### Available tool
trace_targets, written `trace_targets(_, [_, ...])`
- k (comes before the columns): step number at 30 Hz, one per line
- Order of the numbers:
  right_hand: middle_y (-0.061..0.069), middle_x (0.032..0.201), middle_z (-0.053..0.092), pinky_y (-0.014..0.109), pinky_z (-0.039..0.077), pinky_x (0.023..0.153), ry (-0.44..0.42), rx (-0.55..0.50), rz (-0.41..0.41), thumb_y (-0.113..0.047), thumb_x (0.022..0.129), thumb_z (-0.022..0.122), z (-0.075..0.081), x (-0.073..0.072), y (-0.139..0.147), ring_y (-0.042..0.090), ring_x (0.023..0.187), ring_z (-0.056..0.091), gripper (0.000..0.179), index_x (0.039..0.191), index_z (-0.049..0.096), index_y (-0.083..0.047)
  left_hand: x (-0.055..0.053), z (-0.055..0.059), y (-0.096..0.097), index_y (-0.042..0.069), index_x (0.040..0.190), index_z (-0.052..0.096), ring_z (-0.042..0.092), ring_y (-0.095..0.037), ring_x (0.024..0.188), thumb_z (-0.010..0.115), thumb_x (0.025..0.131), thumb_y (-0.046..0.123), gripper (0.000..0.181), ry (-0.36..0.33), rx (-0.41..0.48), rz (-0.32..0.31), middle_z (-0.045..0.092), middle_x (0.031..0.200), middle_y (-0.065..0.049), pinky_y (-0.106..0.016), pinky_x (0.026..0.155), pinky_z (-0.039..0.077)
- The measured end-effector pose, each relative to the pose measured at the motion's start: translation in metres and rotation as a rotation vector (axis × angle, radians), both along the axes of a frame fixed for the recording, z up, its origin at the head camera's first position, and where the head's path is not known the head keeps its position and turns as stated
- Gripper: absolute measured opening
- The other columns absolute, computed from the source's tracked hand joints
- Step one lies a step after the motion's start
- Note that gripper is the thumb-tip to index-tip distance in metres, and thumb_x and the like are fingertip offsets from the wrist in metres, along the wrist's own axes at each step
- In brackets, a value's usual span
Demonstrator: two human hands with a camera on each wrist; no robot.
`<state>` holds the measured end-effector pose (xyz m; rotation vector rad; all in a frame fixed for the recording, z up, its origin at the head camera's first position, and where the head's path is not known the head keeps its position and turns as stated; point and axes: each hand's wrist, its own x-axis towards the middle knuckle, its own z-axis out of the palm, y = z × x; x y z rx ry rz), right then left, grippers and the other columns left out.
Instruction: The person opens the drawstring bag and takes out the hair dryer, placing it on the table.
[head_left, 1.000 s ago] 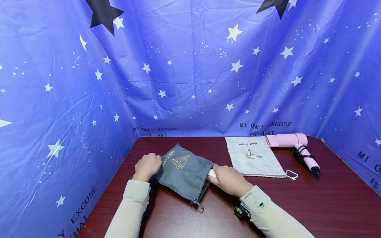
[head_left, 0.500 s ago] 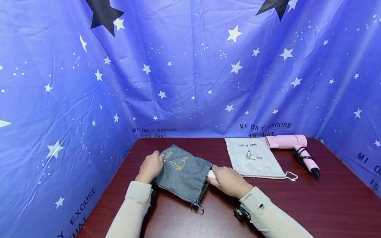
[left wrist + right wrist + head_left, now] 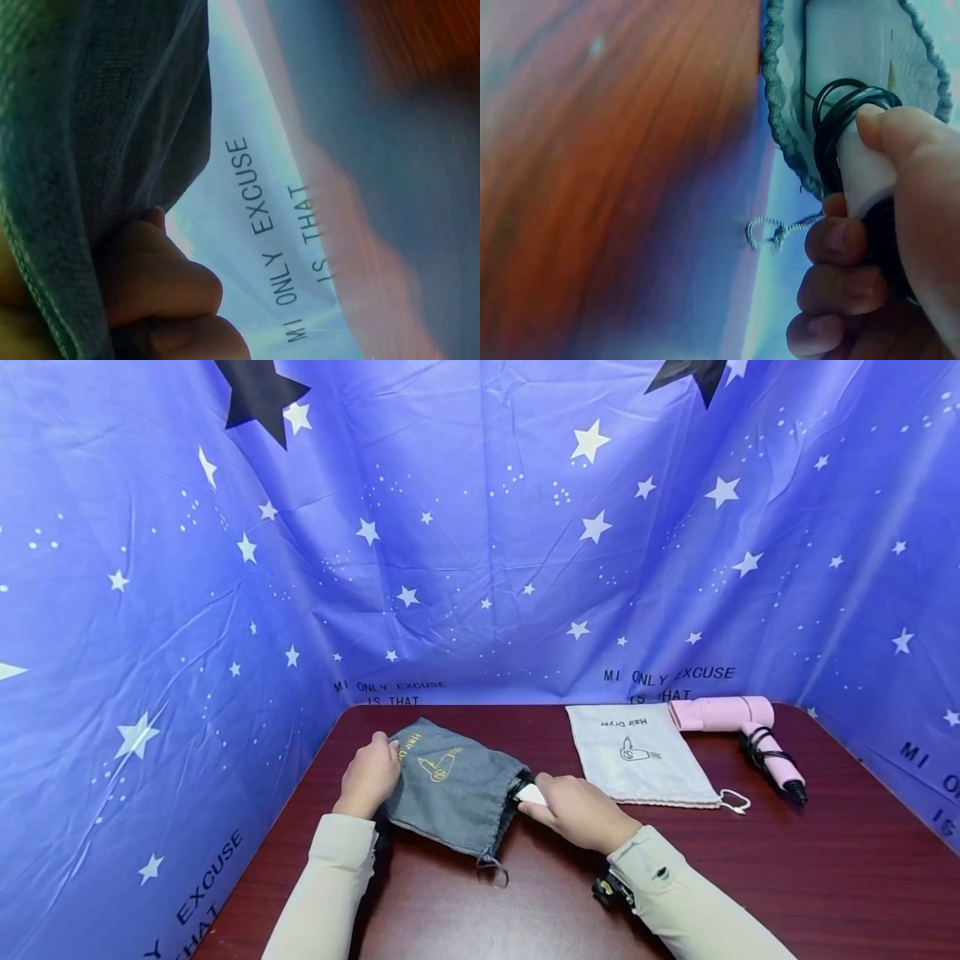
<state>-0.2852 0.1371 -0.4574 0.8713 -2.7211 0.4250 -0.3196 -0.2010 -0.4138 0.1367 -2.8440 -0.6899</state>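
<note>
A dark grey drawstring bag (image 3: pixel 457 802) with a yellow hair dryer print is held between both hands. At its closed left end, my left hand (image 3: pixel 369 777) grips the cloth in curled fingers, close up in the left wrist view. My right hand (image 3: pixel 581 810) holds the white handle of a hair dryer (image 3: pixel 866 169), its thumb along the handle and fingers wrapped underneath. A black cord (image 3: pixel 829 142) is coiled round that handle at the bag's mouth. The dryer's white body lies inside the open mouth, and its far part is hidden by cloth.
A white drawstring bag (image 3: pixel 641 756) printed "Hair Dryer" lies flat at the back of the dark red table (image 3: pixel 840 877). Right beside it rests a pink hair dryer (image 3: pixel 723 714) with a black cord. A blue star-patterned curtain (image 3: pixel 480 527) encloses the table's back and sides.
The grey bag and my left hand have shifted left. My right hand stays nearly in place, and more of the white handle and black cord now shows outside the bag's mouth.
</note>
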Motion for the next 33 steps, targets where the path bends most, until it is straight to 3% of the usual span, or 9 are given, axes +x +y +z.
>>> trace_targets(7, [-0.009, 0.067, 0.048, 0.031, 0.045, 0.056, -0.015, -0.006, 0.029, -0.049, 0.102, 0.061, -0.001, -0.003, 0.004, 0.006, 0.058, 0.048, 0.037, 0.091, 0.054, -0.014, -0.001, -0.001, -0.010, 0.001, 0.108, 0.054, 0.069, -0.047, 0.088, 0.040, 0.110, 0.031, 0.034, 0.006, -0.004, 0.017, 0.069, 0.103, -0.030, -0.059, 0.068, 0.051])
trace_targets(22, [-0.009, 0.066, 0.047, 0.030, 0.043, 0.056, -0.052, -0.025, 0.052, -0.048, 0.103, 0.060, -0.001, -0.005, 0.008, 0.006, 0.058, 0.046, 0.036, 0.090, 0.053, -0.015, -0.003, -0.001, -0.020, 0.003, 0.120, 0.056, 0.070, -0.046, 0.091, 0.042, 0.111, 0.031, 0.032, 0.020, -0.028, 0.004, 0.070, 0.108, -0.028, -0.059, 0.069, 0.051])
trace_targets(33, [-0.010, 0.070, 0.051, 0.032, 0.048, 0.059, -0.067, -0.018, 0.058, -0.048, 0.102, 0.060, -0.004, -0.010, 0.015, 0.006, 0.061, 0.050, 0.034, 0.093, 0.054, -0.016, -0.003, -0.003, -0.026, 0.009, 0.110, 0.056, 0.070, -0.047, 0.090, 0.048, 0.110, 0.028, 0.020, 0.070, -0.035, -0.028, 0.071, 0.105, -0.026, -0.059, 0.067, 0.049])
